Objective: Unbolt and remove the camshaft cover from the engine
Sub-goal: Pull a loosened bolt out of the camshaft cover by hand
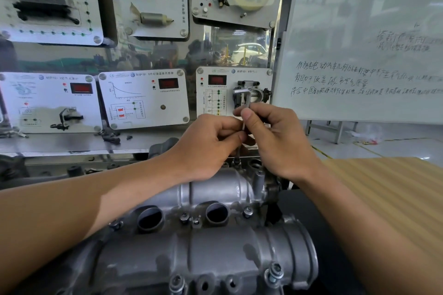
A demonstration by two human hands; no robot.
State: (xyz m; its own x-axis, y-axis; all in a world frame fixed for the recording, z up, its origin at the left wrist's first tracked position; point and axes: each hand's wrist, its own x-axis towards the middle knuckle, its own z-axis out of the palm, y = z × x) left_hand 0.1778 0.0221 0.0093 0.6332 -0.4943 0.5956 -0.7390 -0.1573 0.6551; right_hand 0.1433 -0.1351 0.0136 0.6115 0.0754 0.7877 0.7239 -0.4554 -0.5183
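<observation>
Head view: camshaft cover [203, 246] lies beneath both forearms, bolts seated along its near edge. Above the cover's far end, left hand [211, 148] and right hand [275, 136] each hold a pinching grip on an upright L-shaped hex key [247, 100]. Wooden counter [383, 187] right of the cover

Behind the camshaft cover [215, 246] stands the panel board [143, 103], close and blocking that side — right of the cover, air above the wooden tabletop [388, 182] is open.

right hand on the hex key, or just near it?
Touching. Head view: right hand pinches the hex key shaft between thumb and fingers; left hand pinches it too.
</observation>
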